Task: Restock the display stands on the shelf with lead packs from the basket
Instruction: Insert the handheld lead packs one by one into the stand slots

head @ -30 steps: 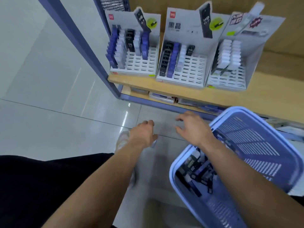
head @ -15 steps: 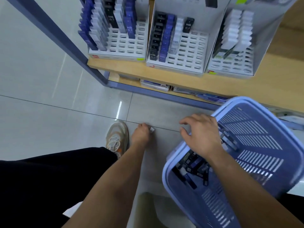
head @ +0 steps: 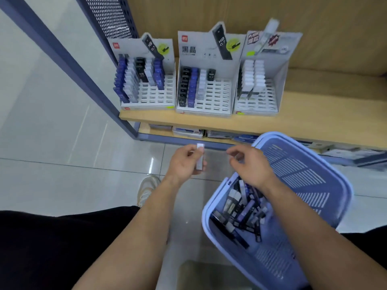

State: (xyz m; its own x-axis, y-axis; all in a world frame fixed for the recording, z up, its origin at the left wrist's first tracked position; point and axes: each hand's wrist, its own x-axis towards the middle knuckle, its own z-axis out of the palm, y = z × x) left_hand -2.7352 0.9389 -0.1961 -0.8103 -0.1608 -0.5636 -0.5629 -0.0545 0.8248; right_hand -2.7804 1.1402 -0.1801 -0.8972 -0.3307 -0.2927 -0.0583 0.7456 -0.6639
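Beneath the wooden shelf (head: pixel 314 116), the blue basket (head: pixel 297 170) is holding loose lead packs (head: pixel 240 212). 3 display stands (head: pixel 217 97) are sitting partly filled on the shelf. The right hand (head: pixel 249 164) is hovering loosely curled, empty; the left hand (head: pixel 183 165) is gripping 1 white lead pack (head: pixel 200 156).

1. Three white cardboard display stands (head: pixel 209 101) are set side by side on the wooden shelf (head: pixel 303 124), partly filled with upright rows of blue, black and white packs.
2. A pale lead pack (head: pixel 200 156) is held upright in the left hand (head: pixel 184 164), in front of the shelf.
3. Loose lead packs (head: pixel 240 208) are heaped in the low end of the tilted blue basket (head: pixel 343 185).
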